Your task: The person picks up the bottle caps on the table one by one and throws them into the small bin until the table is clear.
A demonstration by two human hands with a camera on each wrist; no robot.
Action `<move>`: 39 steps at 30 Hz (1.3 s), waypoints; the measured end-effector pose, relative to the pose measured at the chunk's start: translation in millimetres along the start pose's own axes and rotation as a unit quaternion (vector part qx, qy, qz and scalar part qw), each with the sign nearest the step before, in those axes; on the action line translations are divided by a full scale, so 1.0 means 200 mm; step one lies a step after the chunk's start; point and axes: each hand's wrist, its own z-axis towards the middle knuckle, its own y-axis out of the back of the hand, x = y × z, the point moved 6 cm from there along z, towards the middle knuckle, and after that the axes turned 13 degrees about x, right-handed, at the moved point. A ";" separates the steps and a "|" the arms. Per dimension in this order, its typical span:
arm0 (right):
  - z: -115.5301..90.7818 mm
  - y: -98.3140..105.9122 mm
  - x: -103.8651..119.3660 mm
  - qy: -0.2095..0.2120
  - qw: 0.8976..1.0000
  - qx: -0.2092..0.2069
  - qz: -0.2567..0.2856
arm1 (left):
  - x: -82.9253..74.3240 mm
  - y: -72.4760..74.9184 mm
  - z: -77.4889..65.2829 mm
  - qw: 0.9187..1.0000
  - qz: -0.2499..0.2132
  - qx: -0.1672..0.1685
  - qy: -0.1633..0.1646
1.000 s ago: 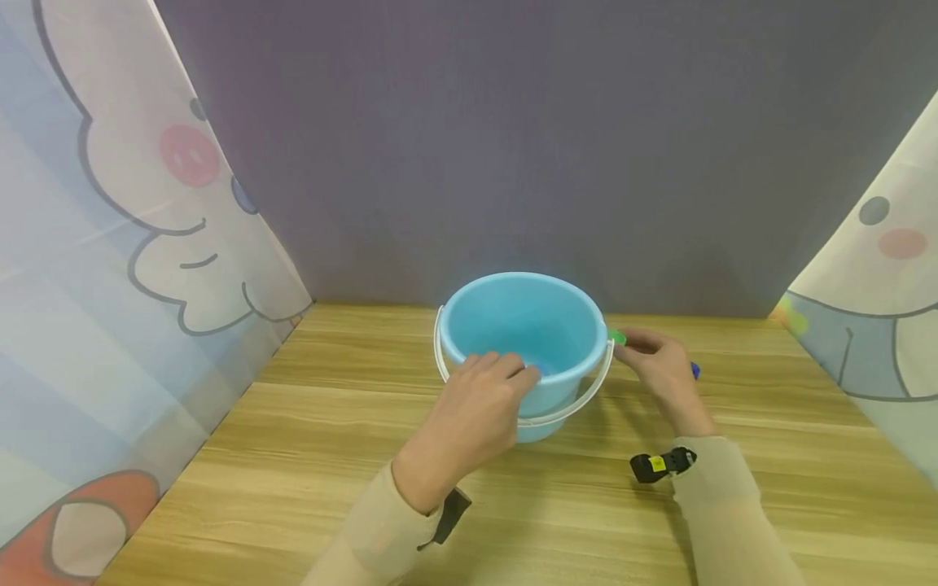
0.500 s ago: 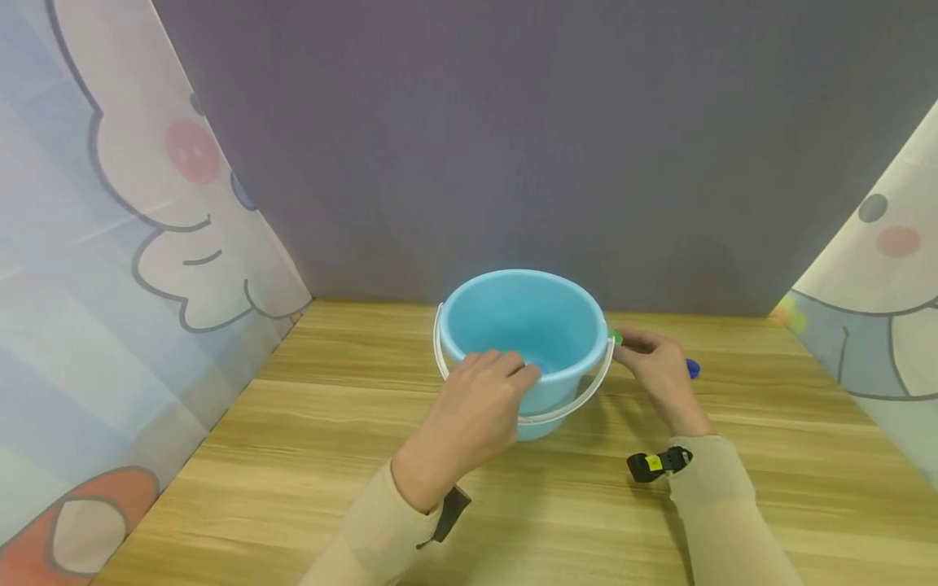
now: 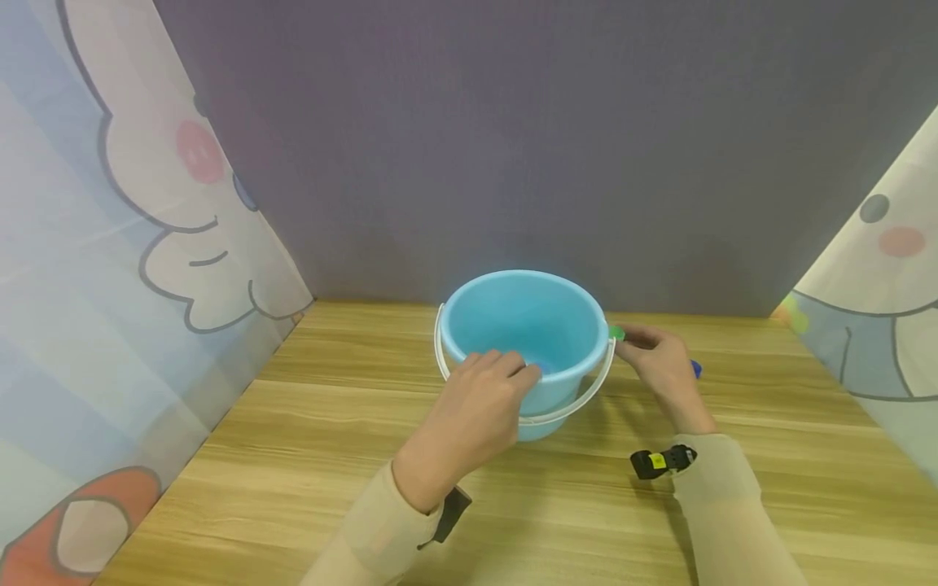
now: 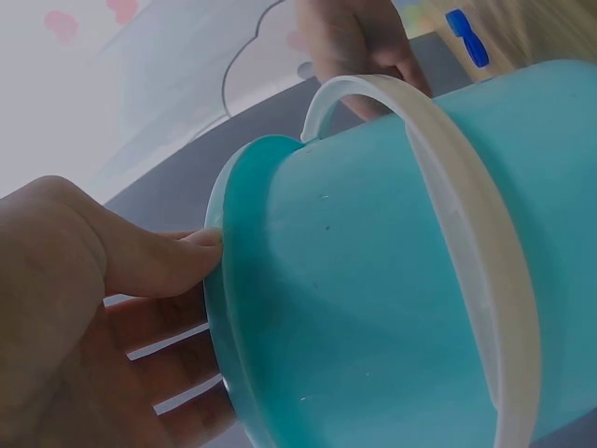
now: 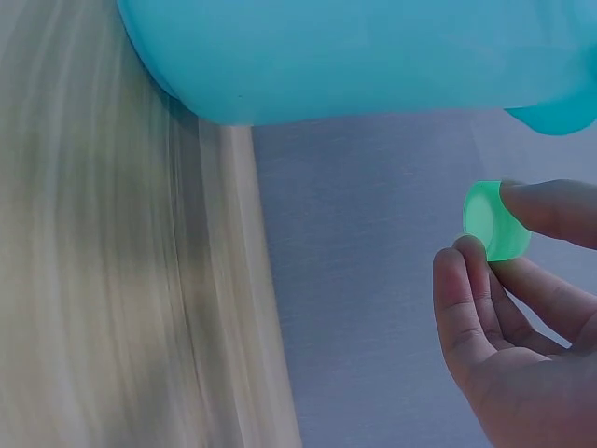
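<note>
A light blue bucket stands on the wooden table, its white handle hanging down at the front. My left hand grips the front rim, thumb outside and fingers inside, as the left wrist view shows at the rim. To the right of the bucket, my right hand pinches a small green cap between thumb and fingers. The cap is up near the bucket's right rim, outside it. Behind the right hand lies a blue object; in the left wrist view it is a short blue stick-like piece.
The wooden table reaches a dark grey panel behind the bucket. Cartoon-printed curtains stand at the left and right. Wrist straps with black devices sit over both sleeves.
The hands and bucket stay almost in place. The head view shifts slightly, and the green cap at the right hand's fingertips turns a little.
</note>
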 end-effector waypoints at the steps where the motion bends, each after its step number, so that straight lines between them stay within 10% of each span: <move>1: 0.00 0.00 0.00 -0.003 1.000 -0.001 -0.001 | 0.00 0.00 0.00 1.000 0.000 0.000 0.000; 39: -0.06 0.03 0.22 0.062 0.997 -0.047 -0.008 | 0.00 0.01 0.00 1.000 -0.001 -0.001 -0.004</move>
